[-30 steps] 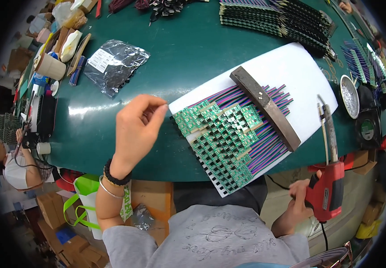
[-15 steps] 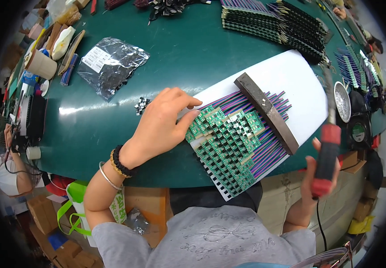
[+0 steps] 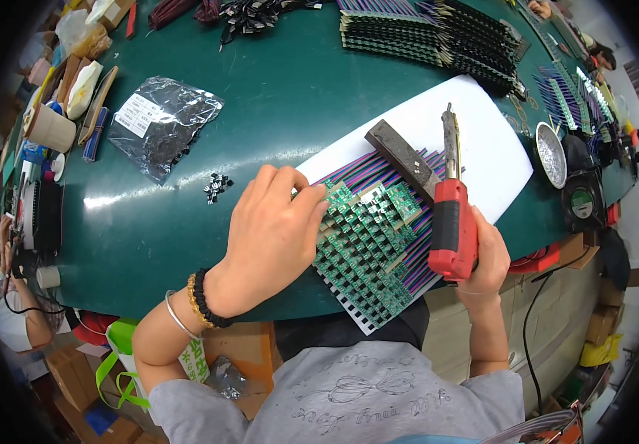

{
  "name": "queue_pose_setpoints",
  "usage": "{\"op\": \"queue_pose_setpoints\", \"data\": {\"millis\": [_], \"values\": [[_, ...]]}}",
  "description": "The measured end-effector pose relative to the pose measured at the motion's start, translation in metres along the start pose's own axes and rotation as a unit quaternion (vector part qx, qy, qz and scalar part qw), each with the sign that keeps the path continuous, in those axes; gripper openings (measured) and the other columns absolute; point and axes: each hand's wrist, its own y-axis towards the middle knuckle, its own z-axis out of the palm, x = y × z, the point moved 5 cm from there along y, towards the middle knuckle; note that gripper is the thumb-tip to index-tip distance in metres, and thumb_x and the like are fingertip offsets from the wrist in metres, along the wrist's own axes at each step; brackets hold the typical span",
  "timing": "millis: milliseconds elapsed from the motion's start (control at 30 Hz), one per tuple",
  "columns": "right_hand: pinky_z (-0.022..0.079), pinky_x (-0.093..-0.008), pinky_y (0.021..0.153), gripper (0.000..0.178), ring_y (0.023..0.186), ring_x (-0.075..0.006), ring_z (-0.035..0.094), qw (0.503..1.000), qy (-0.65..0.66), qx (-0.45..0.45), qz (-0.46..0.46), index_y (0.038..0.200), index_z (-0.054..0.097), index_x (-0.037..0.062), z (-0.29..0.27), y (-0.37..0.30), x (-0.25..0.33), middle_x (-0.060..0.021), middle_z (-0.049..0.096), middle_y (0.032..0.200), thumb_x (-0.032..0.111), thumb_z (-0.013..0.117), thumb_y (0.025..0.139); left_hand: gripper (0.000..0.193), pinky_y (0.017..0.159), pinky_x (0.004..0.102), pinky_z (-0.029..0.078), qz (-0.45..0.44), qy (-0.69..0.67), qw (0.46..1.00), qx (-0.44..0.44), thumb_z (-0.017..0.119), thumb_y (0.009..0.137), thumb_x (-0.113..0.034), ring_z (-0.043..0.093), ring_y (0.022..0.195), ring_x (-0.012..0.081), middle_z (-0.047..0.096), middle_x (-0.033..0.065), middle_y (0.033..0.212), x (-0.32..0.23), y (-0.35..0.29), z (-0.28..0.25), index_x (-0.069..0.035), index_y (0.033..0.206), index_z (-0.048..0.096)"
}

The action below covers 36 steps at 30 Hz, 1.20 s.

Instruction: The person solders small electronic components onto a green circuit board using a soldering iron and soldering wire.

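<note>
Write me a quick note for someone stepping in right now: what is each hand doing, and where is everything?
Left hand: fingers pressing on the green circuit boards laid in rows on the white sheet.
Right hand: gripping the red soldering iron, tip pointing away over the sheet, not on a board.
Dark bar lies across the striped wires.
Small loose parts sit on the green table beside the left hand.
Which boards are soldered cannot be told.

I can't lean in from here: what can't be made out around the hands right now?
Head view only:
- Green circuit boards: those under the left hand are hidden.
- Soldering iron: grip hidden inside the right hand.
- Small black parts: too small to identify.
</note>
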Motion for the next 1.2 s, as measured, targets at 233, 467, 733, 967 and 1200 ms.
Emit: {"op": "queue_pose_setpoints", "data": {"millis": [233, 467, 733, 967, 1200], "values": [[0.052, -0.0364, 0.073, 0.066, 0.083, -0.0301, 0.064, 1.0, 0.0, 0.003, 0.012, 0.126, 0.055, -0.0095, 0.005, 0.004, 0.0, -0.0183, 0.067, 0.102, 0.001, 0.081, 0.067, 0.01, 0.077, 0.0417, 0.046, -0.083, -0.024, 0.995, 0.048, 0.067, 0.086, -0.011, 0.057, 0.086, 0.0313, 0.063, 0.0124, 0.087, 0.006, 0.01, 0.002, -0.001, 0.086, 0.067], [0.05, -0.0393, 0.074, 0.074, 0.084, -0.0332, 0.061, 0.999, 0.013, 0.023, 0.017, 0.129, 0.053, -0.0095, 0.007, 0.001, -0.005, -0.0183, 0.065, 0.102, -0.003, 0.074, 0.058, 0.018, 0.076, 0.0438, 0.049, -0.168, -0.094, 0.976, 0.1, 0.062, 0.091, -0.014, 0.064, 0.082, 0.0343, 0.069, 0.0173, 0.085, 0.01, 0.021, 0.006, 0.003, 0.09, 0.067], [0.052, -0.0356, 0.07, 0.065, 0.078, -0.0288, 0.062, 0.999, 0.016, -0.03, 0.019, 0.123, 0.058, -0.0085, 0.006, 0.001, -0.003, -0.0165, 0.068, 0.097, -0.001, 0.08, 0.062, 0.025, 0.069, 0.0295, 0.051, -0.23, -0.162, 0.946, 0.16, 0.063, 0.094, -0.018, 0.063, 0.075, 0.0132, 0.069, 0.0083, 0.083, 0.015, 0.036, 0.005, 0.006, 0.101, 0.067], [0.051, -0.0347, 0.07, 0.059, 0.078, -0.0277, 0.062, 0.996, 0.042, -0.056, 0.049, 0.12, 0.059, -0.007, 0.004, -0.003, -0.005, -0.0156, 0.067, 0.099, -0.006, 0.075, 0.064, 0.034, 0.058, 0.0253, 0.05, -0.318, -0.297, 0.867, 0.243, 0.068, 0.093, -0.029, 0.059, 0.07, 0.0097, 0.065, 0.0048, 0.083, 0.016, 0.044, 0.019, 0.005, 0.101, 0.068], [0.05, -0.034, 0.068, 0.055, 0.077, -0.0279, 0.061, 0.994, 0.052, -0.079, 0.059, 0.118, 0.059, -0.0061, 0.002, -0.002, -0.003, -0.0151, 0.066, 0.095, -0.008, 0.073, 0.065, 0.047, 0.053, 0.0272, 0.041, -0.207, -0.225, 0.893, 0.331, 0.071, 0.088, -0.045, 0.053, 0.063, 0.0082, 0.06, 0.0012, 0.068, 0.005, 0.077, 0.039, 0.002, 0.082, 0.071]]}}
